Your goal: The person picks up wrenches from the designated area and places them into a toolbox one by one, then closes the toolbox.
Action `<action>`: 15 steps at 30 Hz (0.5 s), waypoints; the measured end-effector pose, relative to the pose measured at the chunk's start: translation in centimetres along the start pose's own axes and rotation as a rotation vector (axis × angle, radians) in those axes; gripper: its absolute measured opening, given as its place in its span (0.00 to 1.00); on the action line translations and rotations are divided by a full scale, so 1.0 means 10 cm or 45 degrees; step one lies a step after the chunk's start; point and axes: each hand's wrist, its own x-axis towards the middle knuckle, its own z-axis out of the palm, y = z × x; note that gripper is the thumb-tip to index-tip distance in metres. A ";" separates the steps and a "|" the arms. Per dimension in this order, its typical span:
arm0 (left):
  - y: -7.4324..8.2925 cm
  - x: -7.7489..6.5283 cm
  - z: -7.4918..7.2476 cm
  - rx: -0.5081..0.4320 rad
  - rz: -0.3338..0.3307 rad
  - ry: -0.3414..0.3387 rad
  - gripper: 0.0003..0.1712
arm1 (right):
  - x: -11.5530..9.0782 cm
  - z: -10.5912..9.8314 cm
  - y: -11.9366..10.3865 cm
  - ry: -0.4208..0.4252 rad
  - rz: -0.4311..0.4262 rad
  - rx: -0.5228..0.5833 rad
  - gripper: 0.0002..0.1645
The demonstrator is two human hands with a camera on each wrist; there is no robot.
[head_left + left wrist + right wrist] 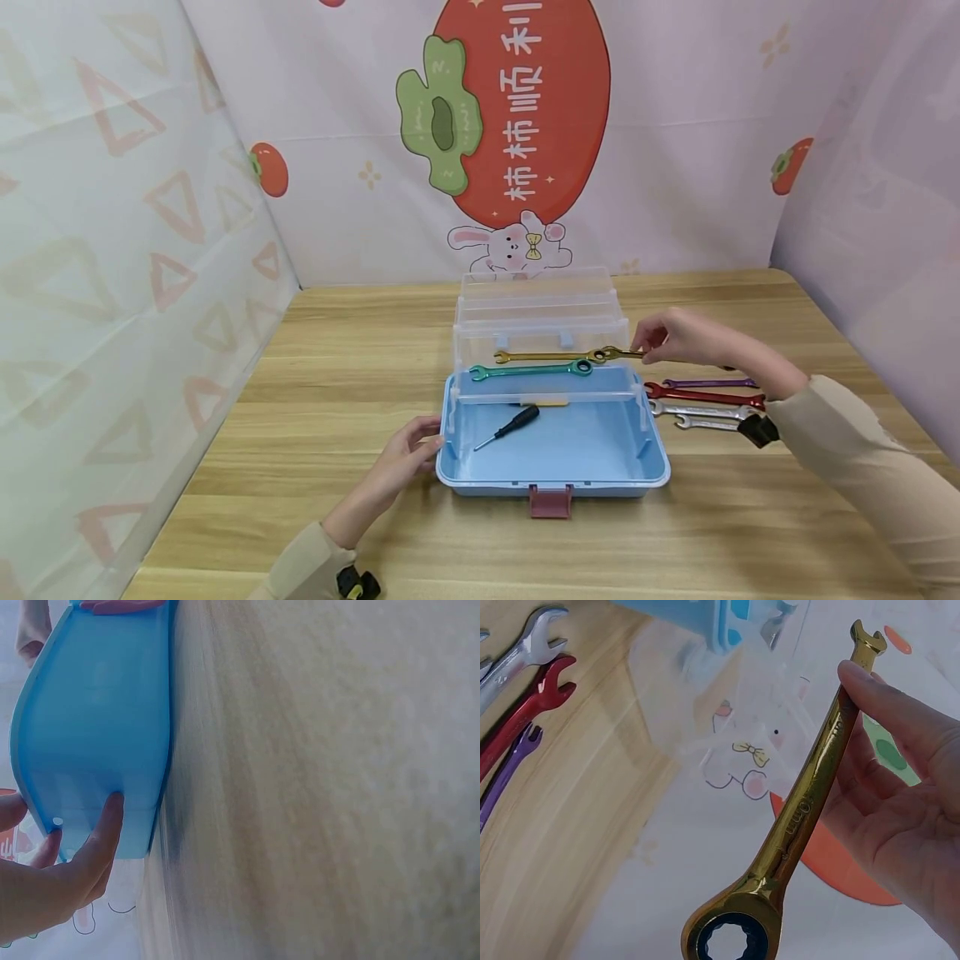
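Thumb and fingers of my right hand pinch a long gold metal wrench near its forked end. I should squeeze snugly so its ring end can't droop. Lower left, my left hand holds a wide blue plastic box.

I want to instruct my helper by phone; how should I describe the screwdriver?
Find the blue box on the wooden table. Inside, left of centre, lies the screwdriver. Unlike the shiny wrenches, it has a black handle and a thin, straight shaft.
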 end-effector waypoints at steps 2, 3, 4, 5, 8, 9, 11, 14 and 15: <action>0.00 0.00 0.00 0.000 -0.002 0.001 0.26 | 0.04 0.01 -0.03 -0.010 0.011 0.001 0.06; 0.01 0.00 0.00 0.000 -0.004 0.001 0.26 | 0.06 0.02 -0.05 -0.014 0.014 0.001 0.06; 0.01 0.00 0.00 0.000 -0.004 0.001 0.26 | 0.09 0.02 -0.06 -0.018 0.017 0.002 0.06; 0.01 0.00 0.00 0.001 -0.005 0.001 0.26 | 0.11 0.03 -0.08 -0.023 0.020 0.004 0.06; 0.02 -0.01 0.01 0.002 -0.009 0.000 0.27 | 0.17 0.05 -0.12 -0.034 0.010 0.017 0.06; 0.02 -0.01 0.01 0.002 -0.009 0.000 0.27 | 0.19 0.05 -0.14 -0.036 -0.001 0.023 0.06; 0.02 -0.01 0.01 0.002 -0.009 0.000 0.26 | 0.23 0.06 -0.18 -0.041 -0.027 0.033 0.06; 0.03 -0.01 0.01 0.000 -0.009 0.001 0.26 | 0.29 0.07 -0.23 -0.050 -0.056 0.040 0.06; 0.03 -0.01 0.01 0.000 -0.009 0.002 0.26 | 0.32 0.08 -0.25 -0.056 -0.058 0.043 0.06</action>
